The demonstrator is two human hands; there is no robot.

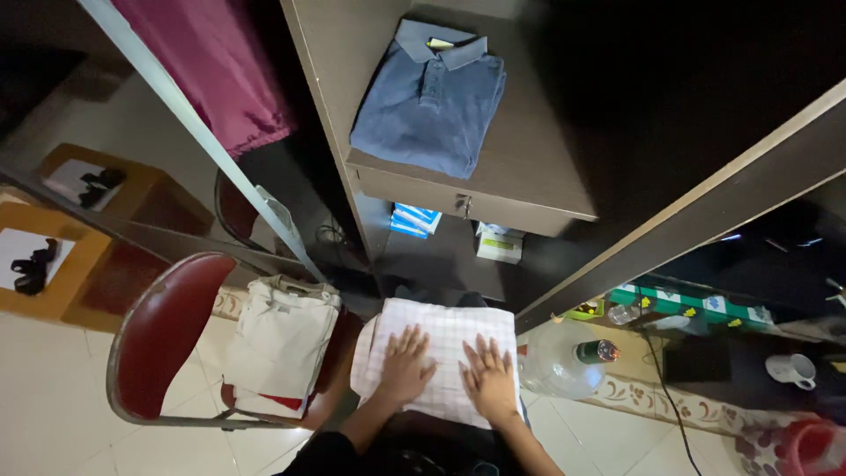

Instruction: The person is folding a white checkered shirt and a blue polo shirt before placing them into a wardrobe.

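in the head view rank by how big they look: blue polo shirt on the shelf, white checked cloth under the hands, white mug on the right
1. blue polo shirt and white checked cloth: look about alike, and they lie at different distances from the camera, so unranked.
2. white mug: plainly smallest.

Red bucket (815,448) (corner) — cut off by frame edge.

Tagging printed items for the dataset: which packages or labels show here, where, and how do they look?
Blue and white box: flat carton on the low shelf under the drawer, left side.
White box: small carton with green marks, same shelf, right of the blue one.
Collar tag: small yellowish label inside the collar of the folded blue polo shirt on the upper shelf.
No screens or signs visible.
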